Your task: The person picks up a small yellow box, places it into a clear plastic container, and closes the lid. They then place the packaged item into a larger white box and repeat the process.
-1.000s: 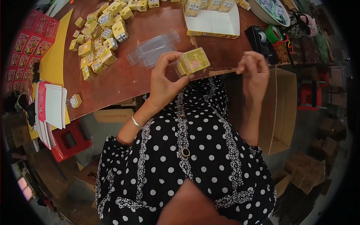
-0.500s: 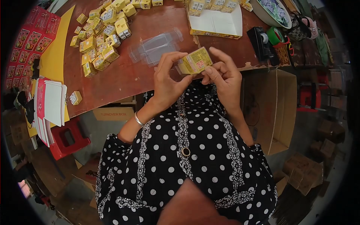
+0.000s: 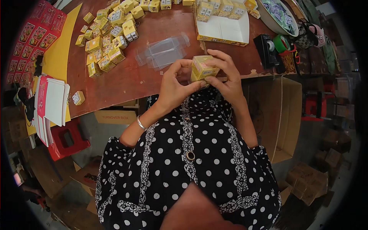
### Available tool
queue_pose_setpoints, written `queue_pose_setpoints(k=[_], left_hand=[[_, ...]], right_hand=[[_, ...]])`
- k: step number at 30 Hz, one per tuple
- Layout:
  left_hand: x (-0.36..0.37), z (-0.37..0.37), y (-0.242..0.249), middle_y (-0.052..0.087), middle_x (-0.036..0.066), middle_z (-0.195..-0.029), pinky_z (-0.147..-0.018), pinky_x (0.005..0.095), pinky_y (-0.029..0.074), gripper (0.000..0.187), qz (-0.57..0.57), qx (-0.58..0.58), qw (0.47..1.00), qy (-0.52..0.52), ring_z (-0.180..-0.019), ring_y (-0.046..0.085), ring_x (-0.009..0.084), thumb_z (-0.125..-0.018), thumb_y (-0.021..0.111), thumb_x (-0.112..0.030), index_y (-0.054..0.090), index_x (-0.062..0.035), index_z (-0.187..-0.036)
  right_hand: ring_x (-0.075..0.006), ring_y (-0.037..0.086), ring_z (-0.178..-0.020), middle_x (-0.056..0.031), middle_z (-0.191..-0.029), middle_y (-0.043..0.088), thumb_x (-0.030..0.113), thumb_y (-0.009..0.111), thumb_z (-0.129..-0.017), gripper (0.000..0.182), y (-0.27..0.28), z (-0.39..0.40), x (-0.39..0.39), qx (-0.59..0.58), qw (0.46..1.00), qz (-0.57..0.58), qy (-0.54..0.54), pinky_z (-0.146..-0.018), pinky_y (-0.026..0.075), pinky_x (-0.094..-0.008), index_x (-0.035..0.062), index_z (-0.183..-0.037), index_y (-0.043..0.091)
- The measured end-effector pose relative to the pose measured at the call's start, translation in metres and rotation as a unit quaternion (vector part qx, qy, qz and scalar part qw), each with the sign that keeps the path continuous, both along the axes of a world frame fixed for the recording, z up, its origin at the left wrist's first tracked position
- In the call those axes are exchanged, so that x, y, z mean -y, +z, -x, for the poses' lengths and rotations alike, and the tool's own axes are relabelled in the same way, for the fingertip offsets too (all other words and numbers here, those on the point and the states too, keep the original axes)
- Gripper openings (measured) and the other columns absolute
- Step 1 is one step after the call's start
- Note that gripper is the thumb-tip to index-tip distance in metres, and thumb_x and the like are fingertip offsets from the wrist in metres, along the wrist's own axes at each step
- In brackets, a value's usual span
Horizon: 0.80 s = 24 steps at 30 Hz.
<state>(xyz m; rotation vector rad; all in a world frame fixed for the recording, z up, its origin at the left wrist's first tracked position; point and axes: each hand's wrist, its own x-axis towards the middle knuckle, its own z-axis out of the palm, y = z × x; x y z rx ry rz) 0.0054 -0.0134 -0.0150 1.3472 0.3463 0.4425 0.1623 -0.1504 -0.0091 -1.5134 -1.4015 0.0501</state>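
The step in hand appears to be handling a small yellow box between two bare hands, just beyond the near edge of the tabletop. To do this well, a light, even pinch should serve best: the box looks like thin card, and hard pressure could dent its sides or crush a corner. One hand had better steady it while the other works, with the thumbs low so that the printed faces are not covered. Working close to the edge also makes sense, since a slip would then have less far to fall

As for where the box lies, it sits between the fingers of both hands, slightly tilted and held up in the air. The left hand grips it from the left, thumb at the lower edge and forefinger curled against the side. The right hand is clamped on it from the right, thumb at the lower front and other fingers bent over the top; the far side is hidden. Beyond the hands, a clear plastic sheet lies flat, near but apart from the fingers, with a pile of yellow boxes to its left
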Motion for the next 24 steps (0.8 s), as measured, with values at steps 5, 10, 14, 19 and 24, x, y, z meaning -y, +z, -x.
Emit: queue_pose_setpoints(k=[5, 10, 14, 19, 24], left_hand=[[-0.008, 0.0, 0.004, 0.062, 0.013, -0.123, -0.098, 0.0387, 0.055, 0.056, -0.391, 0.053, 0.915, 0.084, -0.117, 0.063, 0.03, -0.071, 0.085, 0.0, 0.062, -0.0046, -0.122], [-0.018, -0.011, -0.014, 0.055, 0.013, -0.129, -0.102, 0.0423, 0.054, 0.049, -0.511, 0.18, 0.835, 0.094, -0.124, 0.057, 0.0353, -0.071, 0.081, 0.003, 0.07, -0.0116, -0.117], [-0.014, -0.011, -0.005, 0.052, 0.011, -0.135, -0.106, 0.0466, 0.05, 0.045, -0.571, 0.243, 0.782, 0.063, -0.127, 0.055, 0.036, -0.075, 0.08, 0.0, 0.074, -0.0178, -0.116], [-0.021, -0.016, -0.008, 0.047, 0.012, -0.145, -0.108, 0.0497, 0.047, 0.049, -0.616, 0.207, 0.757, 0.064, -0.132, 0.052, 0.0353, -0.077, 0.08, -0.002, 0.073, -0.0212, -0.122], [-0.035, -0.016, -0.026, 0.043, 0.021, -0.151, -0.109, 0.0449, 0.046, 0.079, -0.47, 0.029, 0.882, 0.034, -0.135, 0.049, 0.0413, -0.08, 0.077, 0.002, 0.042, -0.0072, -0.151]], right_hand=[[-0.0207, 0.06, -0.119, -0.0123, -0.134, 0.06, 0.028, 0.062, -0.101, 0.052, 0.005, -0.015, 0.007, -0.362, 0.928, 0.03, 0.084, -0.098, 0.052, -0.0335, 0.0014, -0.144, 0.049], [-0.006, 0.061, -0.083, -0.0034, -0.104, 0.066, 0.049, 0.049, -0.106, 0.059, 0.017, -0.043, 0.009, -0.462, 0.871, 0.158, 0.062, -0.064, 0.046, -0.019, -0.0017, -0.134, 0.058], [-0.0014, 0.053, -0.069, -0.0002, -0.091, 0.068, 0.039, 0.062, -0.102, 0.047, 0.026, -0.052, -0.004, -0.425, 0.853, 0.258, 0.156, -0.054, 0.038, -0.0156, -0.0018, -0.125, 0.066], [-0.0024, 0.059, -0.077, -0.0017, -0.101, 0.068, 0.021, 0.077, -0.089, 0.049, 0.032, -0.071, -0.005, -0.421, 0.854, 0.236, 0.197, -0.064, 0.046, -0.0171, -0.0021, -0.128, 0.061], [-0.0073, 0.064, -0.085, -0.0045, -0.106, 0.066, 0.011, 0.077, -0.088, 0.043, 0.042, -0.141, 0.002, -0.248, 0.956, 0.112, -0.11, -0.07, 0.052, -0.0242, 0.0021, -0.125, 0.057]])
